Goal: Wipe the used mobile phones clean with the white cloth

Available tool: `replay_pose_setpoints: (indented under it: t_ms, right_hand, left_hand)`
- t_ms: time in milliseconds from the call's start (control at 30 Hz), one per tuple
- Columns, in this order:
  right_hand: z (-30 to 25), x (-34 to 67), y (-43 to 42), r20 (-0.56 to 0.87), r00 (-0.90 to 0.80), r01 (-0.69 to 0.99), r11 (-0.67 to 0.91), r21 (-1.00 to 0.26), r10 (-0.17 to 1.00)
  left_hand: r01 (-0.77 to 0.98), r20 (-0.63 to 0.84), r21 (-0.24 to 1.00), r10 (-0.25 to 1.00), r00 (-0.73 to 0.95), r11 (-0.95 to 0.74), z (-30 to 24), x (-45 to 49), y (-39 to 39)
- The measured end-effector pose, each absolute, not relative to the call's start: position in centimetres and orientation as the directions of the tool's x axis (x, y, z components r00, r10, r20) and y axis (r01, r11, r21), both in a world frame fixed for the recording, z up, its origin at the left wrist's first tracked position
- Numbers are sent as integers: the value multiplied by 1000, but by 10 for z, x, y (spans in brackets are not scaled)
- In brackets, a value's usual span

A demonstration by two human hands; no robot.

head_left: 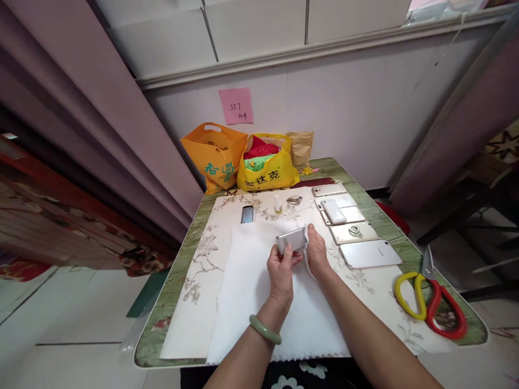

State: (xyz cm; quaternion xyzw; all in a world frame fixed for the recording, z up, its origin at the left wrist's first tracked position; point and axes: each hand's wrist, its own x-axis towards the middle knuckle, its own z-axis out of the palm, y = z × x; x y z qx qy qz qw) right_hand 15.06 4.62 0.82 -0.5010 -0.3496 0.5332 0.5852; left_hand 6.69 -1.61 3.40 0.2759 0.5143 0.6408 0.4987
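Observation:
My left hand is closed around the lower side of a small silver phone-like device, thumb on its near face. The device is held tilted above a white cloth with a scalloped edge. At the device's right end, my right hand pinches a raised fold of this cloth against it. Most of the right fingers are hidden behind the fold. Just beyond the cloth lie a dark blue-grey phone, a small white bottle and a thin dark coiled item.
Along the right side lie several phones, including a white vivo phone and one with a ring holder. Scissors with yellow and red handles rest at the right edge. An orange bag, a yellow bag and a tan pouch stand behind.

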Motion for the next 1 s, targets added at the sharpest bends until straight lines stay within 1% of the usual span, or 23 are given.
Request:
replay_pose_setpoints:
  t_ms: [33, 100, 167, 267, 300, 367, 433, 500, 600, 700, 767, 833, 867, 933, 1000]
  right_hand:
    - [8, 153, 48, -156, 234, -300, -81, -950, 960]
    - [8, 158, 52, -202, 283, -345, -97, -934, 937]
    - [8, 158, 53, -225, 259, -376, -117, -919, 939]
    - [8, 154, 52, -213, 194, -383, -126, -915, 958]
    - [8, 153, 51, -208, 189, -379, -124, -917, 960]
    - [10, 151, 48, -211, 182, -358, -135, -924, 960]
    - [11, 149, 45, -214, 142, -317, -161, -935, 966]
    - [12, 148, 41, -184, 65, -264, -161, -951, 981]
    - [9, 144, 37, -70, -25, -169, -73, -983, 997]
    - [1, 142, 37, 56, -36, -13, 56, -998, 998]
    - [-2, 143, 38, 93, -24, 73, 95, -993, 995]
    - [-3, 145, 40, 104, -24, 133, 106, -985, 994]
    - [-2, 147, 40, 112, -34, 158, 116, -981, 993]
    - [1, 150, 39, 135, -80, 198, 149, -969, 988]
    - [5, 152, 38, 156, -148, 225, 187, -956, 977]
  left_hand:
    - [-268, -163, 960, 944, -287, 84, 34, 64, -17]
    - [-36, -183, 983, 972, -148, 180, 36, 52, -17]
    - [169, -181, 969, 984, -6, 179, 42, 38, -14]
    - [324, -244, 924, 965, 92, 203, 49, 28, -10]
    - [339, -265, 916, 958, 109, 214, 49, 29, -10]
    - [316, -273, 921, 956, 111, 227, 45, 36, -12]
    - [237, -268, 939, 962, 46, 250, 39, 47, -12]
    - [144, -277, 948, 959, -65, 284, 33, 55, -11]
    - [39, -265, 959, 933, -243, 282, 29, 63, -5]
    - [2, -228, 969, 897, -380, 247, 27, 65, 3]
    - [25, -210, 971, 894, -397, 239, 27, 63, 6]
    - [88, -190, 968, 912, -364, 237, 31, 57, 9]
    - [136, -170, 964, 925, -341, 227, 35, 52, 11]
    - [176, -127, 965, 932, -340, 196, 47, 38, 17]
    - [296, -4, 949, 942, -335, 110, 65, 24, 25]
